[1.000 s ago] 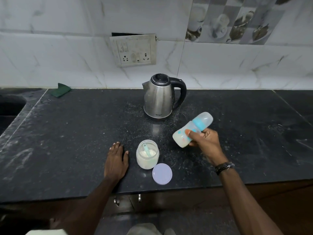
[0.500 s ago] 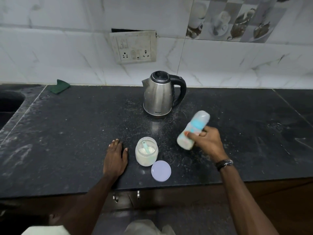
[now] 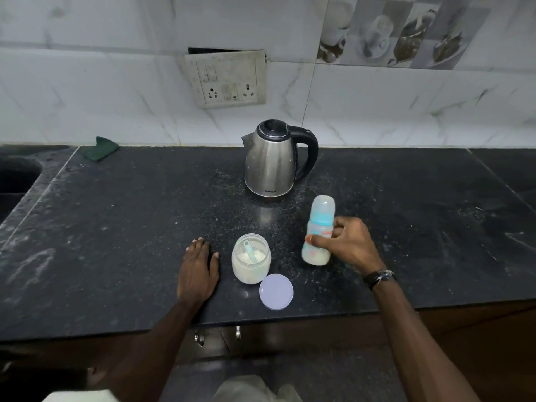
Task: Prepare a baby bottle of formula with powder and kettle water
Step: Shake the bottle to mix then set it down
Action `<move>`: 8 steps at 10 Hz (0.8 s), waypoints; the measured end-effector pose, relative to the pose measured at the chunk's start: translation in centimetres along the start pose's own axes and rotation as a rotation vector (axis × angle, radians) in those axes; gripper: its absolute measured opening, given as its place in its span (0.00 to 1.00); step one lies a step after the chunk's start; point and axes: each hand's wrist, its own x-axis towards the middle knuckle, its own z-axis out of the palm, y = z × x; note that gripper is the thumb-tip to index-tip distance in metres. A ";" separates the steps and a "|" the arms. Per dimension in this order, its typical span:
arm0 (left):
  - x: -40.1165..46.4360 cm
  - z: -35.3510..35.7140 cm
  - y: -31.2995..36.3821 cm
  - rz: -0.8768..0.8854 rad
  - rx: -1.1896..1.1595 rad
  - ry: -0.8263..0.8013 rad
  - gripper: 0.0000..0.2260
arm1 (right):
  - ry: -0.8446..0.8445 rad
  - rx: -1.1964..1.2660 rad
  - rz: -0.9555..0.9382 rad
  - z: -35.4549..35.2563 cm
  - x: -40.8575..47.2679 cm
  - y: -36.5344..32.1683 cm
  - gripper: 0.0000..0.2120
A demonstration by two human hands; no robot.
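The capped baby bottle point(image 3: 319, 227), with a blue collar and milky liquid in its lower part, stands nearly upright on the black counter point(image 3: 116, 227). My right hand point(image 3: 345, 242) is wrapped around its middle. An open jar of white formula powder point(image 3: 251, 264) with a pale green scoop inside sits left of the bottle, and its lilac lid point(image 3: 276, 291) lies flat in front of it. My left hand point(image 3: 197, 269) rests palm-down on the counter just left of the jar, holding nothing. A steel kettle point(image 3: 272, 163) with a black handle stands behind them, lid closed.
A green cloth point(image 3: 101, 148) lies at the back left near the wall. A dark sink point(image 3: 14, 175) opens at the far left. A switch and socket plate point(image 3: 226, 78) hangs on the tiled wall. The counter's front edge runs just below my wrists.
My right hand has swung the bottle from a tilted, raised position to nearly upright and lowered it onto the counter. The left hand stays put.
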 end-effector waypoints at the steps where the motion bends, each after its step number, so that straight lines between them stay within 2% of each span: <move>1: 0.1 -0.1 0.1 0.008 -0.008 0.008 0.18 | 0.052 -0.003 -0.045 0.3 0.1 0.3 0.17; 2: -0.1 0.1 0.0 -0.007 -0.007 0.004 0.18 | 0.021 -0.050 -0.019 0.1 0.2 0.4 0.19; 3: 0.1 0.0 0.0 0.002 -0.015 0.012 0.19 | 0.011 -0.020 -0.033 0.3 0.1 0.6 0.17; 4: 0.0 0.2 0.0 -0.013 -0.009 -0.005 0.19 | 0.045 -0.033 -0.037 0.2 0.5 0.7 0.18; 5: 0.1 0.1 0.0 -0.004 -0.006 0.000 0.19 | -0.018 -0.100 -0.036 0.1 0.3 0.6 0.18; 6: 0.2 0.1 0.0 -0.009 -0.005 -0.009 0.18 | 0.080 -0.102 -0.099 0.0 0.2 0.7 0.17; 7: 0.1 0.2 -0.2 -0.006 0.004 -0.009 0.19 | -0.041 -0.185 -0.067 0.0 -0.1 0.9 0.21; 8: 0.2 0.2 -0.1 -0.006 -0.003 -0.012 0.19 | 0.053 -0.159 -0.122 -0.1 0.3 1.4 0.16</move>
